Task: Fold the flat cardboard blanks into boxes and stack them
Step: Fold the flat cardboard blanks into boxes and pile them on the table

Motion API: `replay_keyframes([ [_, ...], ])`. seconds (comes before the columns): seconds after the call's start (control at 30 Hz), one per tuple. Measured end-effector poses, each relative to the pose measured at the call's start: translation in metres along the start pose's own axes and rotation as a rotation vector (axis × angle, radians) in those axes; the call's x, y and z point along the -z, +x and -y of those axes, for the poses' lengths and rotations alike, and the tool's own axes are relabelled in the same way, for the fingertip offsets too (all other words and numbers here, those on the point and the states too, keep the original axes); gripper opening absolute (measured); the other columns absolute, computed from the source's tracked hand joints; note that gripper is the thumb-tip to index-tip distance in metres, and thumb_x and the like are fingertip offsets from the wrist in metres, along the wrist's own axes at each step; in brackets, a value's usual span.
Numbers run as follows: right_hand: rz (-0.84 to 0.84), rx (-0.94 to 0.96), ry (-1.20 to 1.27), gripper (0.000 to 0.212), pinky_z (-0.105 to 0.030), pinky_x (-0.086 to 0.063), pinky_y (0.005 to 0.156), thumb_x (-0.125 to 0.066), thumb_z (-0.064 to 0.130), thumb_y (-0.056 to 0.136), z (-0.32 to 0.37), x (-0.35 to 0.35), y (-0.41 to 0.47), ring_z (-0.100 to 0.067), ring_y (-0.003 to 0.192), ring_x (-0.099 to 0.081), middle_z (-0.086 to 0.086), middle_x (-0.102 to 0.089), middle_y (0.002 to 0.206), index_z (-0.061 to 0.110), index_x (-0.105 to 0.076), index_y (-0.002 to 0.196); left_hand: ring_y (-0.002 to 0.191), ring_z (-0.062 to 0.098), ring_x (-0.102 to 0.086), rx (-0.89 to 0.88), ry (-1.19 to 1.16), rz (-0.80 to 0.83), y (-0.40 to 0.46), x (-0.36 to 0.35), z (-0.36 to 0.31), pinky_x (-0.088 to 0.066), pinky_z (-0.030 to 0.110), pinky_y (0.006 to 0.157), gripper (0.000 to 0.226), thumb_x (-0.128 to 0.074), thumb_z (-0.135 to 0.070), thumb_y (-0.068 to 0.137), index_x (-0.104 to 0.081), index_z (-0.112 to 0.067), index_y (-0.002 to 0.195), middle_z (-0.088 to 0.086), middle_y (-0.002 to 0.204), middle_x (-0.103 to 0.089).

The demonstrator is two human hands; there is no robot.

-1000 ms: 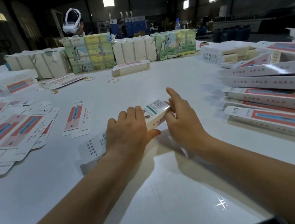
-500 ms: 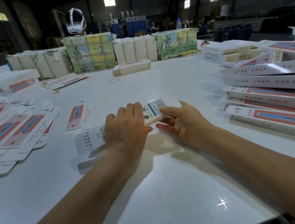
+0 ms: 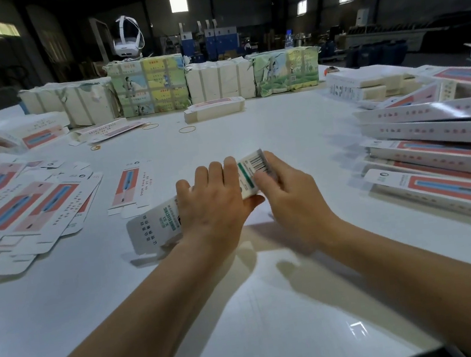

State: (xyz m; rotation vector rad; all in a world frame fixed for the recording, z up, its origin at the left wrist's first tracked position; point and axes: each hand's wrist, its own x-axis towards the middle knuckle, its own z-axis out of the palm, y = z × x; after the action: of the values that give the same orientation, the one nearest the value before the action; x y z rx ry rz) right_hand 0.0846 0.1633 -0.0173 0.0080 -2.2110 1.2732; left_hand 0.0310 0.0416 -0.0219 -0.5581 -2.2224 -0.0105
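Note:
A long white cardboard box point(image 3: 156, 227) with a barcode end lies at the table's middle, partly formed. My left hand point(image 3: 214, 205) grips its middle from above, fingers over the far side and thumb at the near side. My right hand point(image 3: 288, 195) holds the barcode end, fingers curled against the end flap. Flat pink-and-blue blanks point(image 3: 20, 208) spread over the left of the table. Folded boxes point(image 3: 435, 147) are stacked at the right.
Wrapped bundles point(image 3: 152, 90) stand in a row along the far edge, with a white headset point(image 3: 127, 42) behind them. One folded box point(image 3: 215, 108) and rubber bands point(image 3: 187, 129) lie mid-table. A single blank point(image 3: 129, 187) lies left of my hands.
My right hand has slid in onto the barcode end and curled its fingers against the flap. The box's left end has lifted and swung toward me. The left hand keeps its grip.

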Motion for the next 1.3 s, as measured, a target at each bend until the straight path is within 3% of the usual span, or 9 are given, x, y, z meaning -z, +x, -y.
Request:
replay_keyframes([
  [0.07, 0.003, -0.173, 0.321, 0.03, -0.038, -0.056, 0.084, -0.046, 0.034, 0.099, 0.005, 0.002, 0.003, -0.018, 0.085, -0.063, -0.007, -0.069, 0.09, 0.017, -0.071, 0.102, 0.082, 0.027, -0.057, 0.003, -0.038, 0.008, 0.0, 0.001, 0.003, -0.043, 0.039, 0.069, 0.073, -0.03, -0.064, 0.08, -0.055, -0.008, 0.119, 0.008, 0.096, -0.061],
  [0.13, -0.027, -0.275, 0.499, 0.029, -0.041, -0.058, 0.082, -0.051, 0.032, 0.098, 0.007, 0.006, 0.007, -0.028, 0.094, -0.066, -0.008, -0.071, 0.085, 0.021, -0.074, 0.084, 0.083, 0.03, -0.056, -0.002, -0.102, 0.005, -0.001, 0.001, 0.005, -0.044, 0.042, 0.071, 0.07, -0.04, -0.061, 0.079, -0.055, -0.006, 0.119, 0.011, 0.096, -0.061],
  [0.27, -0.012, -0.38, 0.633, 0.015, -0.033, -0.058, 0.077, -0.058, 0.013, 0.093, 0.005, 0.011, 0.011, -0.031, 0.097, -0.068, -0.009, -0.073, 0.082, 0.01, -0.069, 0.103, 0.083, 0.033, -0.057, -0.032, -0.115, 0.003, -0.002, -0.002, 0.007, -0.046, 0.046, 0.074, 0.065, -0.068, -0.052, 0.075, -0.057, -0.003, 0.116, 0.015, 0.096, -0.061],
  [0.37, -0.022, -0.376, 0.625, 0.022, -0.034, -0.058, 0.079, -0.058, 0.009, 0.093, 0.006, 0.011, 0.01, -0.029, 0.095, -0.069, -0.012, -0.073, 0.088, 0.007, -0.064, 0.114, 0.086, 0.034, -0.058, -0.033, -0.107, 0.002, -0.002, -0.002, 0.008, -0.046, 0.046, 0.076, 0.066, -0.071, -0.051, 0.074, -0.057, -0.003, 0.117, 0.015, 0.098, -0.061],
  [0.6, 0.014, -0.251, 0.535, 0.026, -0.029, -0.058, 0.077, -0.05, 0.017, 0.099, 0.01, 0.013, 0.005, -0.024, 0.095, -0.069, -0.004, -0.074, 0.088, 0.024, -0.074, 0.093, 0.086, 0.035, -0.058, -0.027, -0.133, -0.021, -0.002, -0.002, 0.009, -0.046, 0.047, 0.076, 0.067, -0.075, -0.049, 0.07, -0.057, -0.002, 0.115, 0.016, 0.098, -0.061],
  [0.77, -0.004, -0.166, 0.36, 0.048, -0.033, -0.059, 0.079, -0.046, 0.012, 0.098, 0.009, 0.008, 0.002, -0.026, 0.096, -0.066, 0.003, -0.073, 0.087, 0.047, -0.07, 0.076, 0.081, 0.031, -0.059, -0.057, -0.054, -0.048, -0.003, -0.001, 0.007, -0.048, 0.042, 0.071, 0.069, -0.071, -0.055, 0.067, -0.06, -0.003, 0.112, 0.012, 0.095, -0.063],
  [0.93, -0.058, -0.082, 0.13, 0.042, -0.046, -0.056, 0.073, -0.037, 0.008, 0.094, 0.007, 0.009, 0.002, -0.02, 0.087, -0.066, 0.001, -0.071, 0.084, 0.029, -0.072, 0.084, 0.079, 0.026, -0.061, -0.113, 0.007, -0.077, -0.002, 0.002, 0.002, -0.046, 0.036, 0.066, 0.071, -0.067, -0.061, 0.067, -0.062, -0.004, 0.11, 0.008, 0.094, -0.065],
  [1.1, 0.002, -0.008, 0.172, 0.029, -0.014, -0.043, 0.055, -0.035, 0.024, 0.08, 0.011, 0.005, -0.003, -0.002, 0.069, -0.055, 0.003, -0.062, 0.075, 0.01, -0.059, 0.09, 0.075, 0.025, -0.06, -0.1, 0.016, -0.048, 0.0, 0.009, -0.003, -0.045, 0.034, 0.062, 0.064, -0.045, -0.059, 0.083, -0.061, -0.004, 0.11, 0.008, 0.089, -0.065],
  [1.3, 0.1, 0.02, 0.109, 0.021, -0.012, -0.042, 0.06, -0.053, 0.016, 0.085, 0.008, -0.003, -0.01, -0.004, 0.075, -0.055, 0.004, -0.06, 0.088, 0.021, -0.048, 0.105, 0.074, 0.023, -0.06, -0.091, -0.006, 0.047, -0.002, 0.016, -0.002, -0.047, 0.032, 0.063, 0.061, -0.02, -0.041, 0.087, -0.061, -0.004, 0.111, 0.006, 0.088, -0.064],
])
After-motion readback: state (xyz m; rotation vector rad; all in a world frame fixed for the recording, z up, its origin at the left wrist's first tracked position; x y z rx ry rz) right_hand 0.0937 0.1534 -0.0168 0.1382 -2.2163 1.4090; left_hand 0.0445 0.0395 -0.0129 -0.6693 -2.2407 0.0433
